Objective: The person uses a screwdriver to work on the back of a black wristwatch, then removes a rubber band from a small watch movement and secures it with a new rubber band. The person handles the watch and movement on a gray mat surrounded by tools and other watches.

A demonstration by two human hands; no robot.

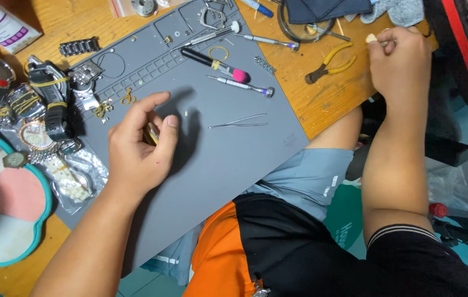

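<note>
A wide grey silicone work mat [228,159] covers much of an orange-brown wooden table [327,99]. The left hand [140,146] rests on the mat, fingers curled around a small yellow-edged object [151,133] that is mostly hidden. Thin steel tweezers [238,122] lie on the mat just beside it. The right hand [399,63] sits at the table's far edge, fingertips pinching a small pale piece [371,38], near yellow-handled pliers [330,63]. A heap of wristwatches [36,110] crowds the mat's left edge.
</note>
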